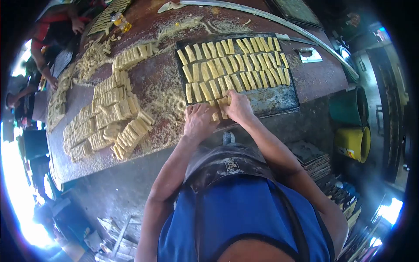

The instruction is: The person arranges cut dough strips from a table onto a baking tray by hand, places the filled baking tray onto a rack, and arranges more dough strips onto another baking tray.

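Observation:
A dark baking tray [279, 99] lies in front of me with rows of pale dough sticks [238, 63] on it. At the tray's near left edge my left hand [200, 120] is closed, its fingers curled against a few dough sticks. My right hand [239, 107] is beside it, thumb and fingers pinched on a dough stick [223, 107] in the front row. My fingers partly hide these front sticks. Left of the tray, stacks of cut dough sticks [107, 107] rest on the crumb-strewn table.
A metal scraper [309, 55] and a knife [301, 40] lie right of the tray, near a long curved strip [262, 15]. A bottle of yellow liquid [121, 22] stands at the back left. Another person [48, 43] works at the left edge. Green [347, 107] and yellow buckets [352, 144] stand right.

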`<state>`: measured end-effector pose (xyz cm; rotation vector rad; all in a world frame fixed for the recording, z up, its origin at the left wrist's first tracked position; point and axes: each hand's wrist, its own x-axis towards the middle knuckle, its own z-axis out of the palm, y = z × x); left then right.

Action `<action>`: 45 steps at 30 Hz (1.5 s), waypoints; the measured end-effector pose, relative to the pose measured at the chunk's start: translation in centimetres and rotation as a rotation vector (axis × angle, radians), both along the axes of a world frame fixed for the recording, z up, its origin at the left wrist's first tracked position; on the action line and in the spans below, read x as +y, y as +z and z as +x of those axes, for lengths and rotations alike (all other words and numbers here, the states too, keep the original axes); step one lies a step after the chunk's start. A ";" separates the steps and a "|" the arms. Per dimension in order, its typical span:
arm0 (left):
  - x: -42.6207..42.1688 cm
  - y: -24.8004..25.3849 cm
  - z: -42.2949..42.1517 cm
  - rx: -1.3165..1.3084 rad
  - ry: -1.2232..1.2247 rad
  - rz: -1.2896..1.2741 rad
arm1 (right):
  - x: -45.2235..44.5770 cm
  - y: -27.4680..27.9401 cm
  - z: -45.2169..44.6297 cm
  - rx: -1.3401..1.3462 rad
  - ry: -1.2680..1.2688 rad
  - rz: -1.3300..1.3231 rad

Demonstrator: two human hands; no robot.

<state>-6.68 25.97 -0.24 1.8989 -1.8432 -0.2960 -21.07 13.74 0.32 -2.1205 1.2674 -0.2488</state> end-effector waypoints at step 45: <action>-4.3 -0.4 -7.1 -0.062 0.064 -0.013 | -5.1 -2.3 -7.4 -0.268 0.138 -0.072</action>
